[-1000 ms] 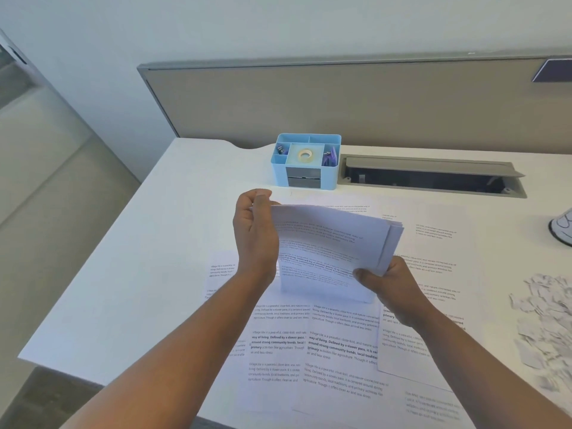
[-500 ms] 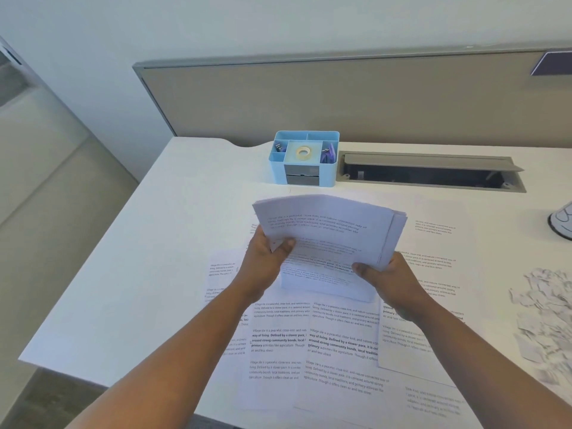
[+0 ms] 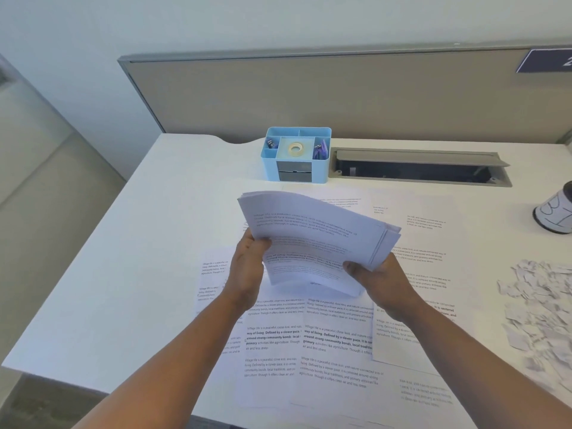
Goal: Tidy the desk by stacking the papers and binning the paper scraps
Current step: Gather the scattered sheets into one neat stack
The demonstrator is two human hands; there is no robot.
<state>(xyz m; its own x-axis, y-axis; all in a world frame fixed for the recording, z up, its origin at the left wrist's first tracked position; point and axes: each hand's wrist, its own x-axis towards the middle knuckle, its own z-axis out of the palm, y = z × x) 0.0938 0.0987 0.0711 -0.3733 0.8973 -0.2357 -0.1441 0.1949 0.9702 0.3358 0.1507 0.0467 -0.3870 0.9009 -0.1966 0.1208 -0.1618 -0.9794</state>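
L hand point(image 3: 247, 267) & R hand point(image 3: 376, 275) each have a closed grip on the paper stack point(image 3: 312, 239), held above loose sheets point(image 3: 334, 342) on tabletop point(image 3: 130, 274), scraps point(image 3: 541, 308) at R.

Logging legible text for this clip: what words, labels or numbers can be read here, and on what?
"Village life is a peaceful, close-knit..." and bold "way of living. Defined by a slower pace": loose printed sheets on the desk.
Held sheaf of papers: print blurred, unreadable.
Dark sign on the partition: a white character, cut off.
Cup: black line markings only.
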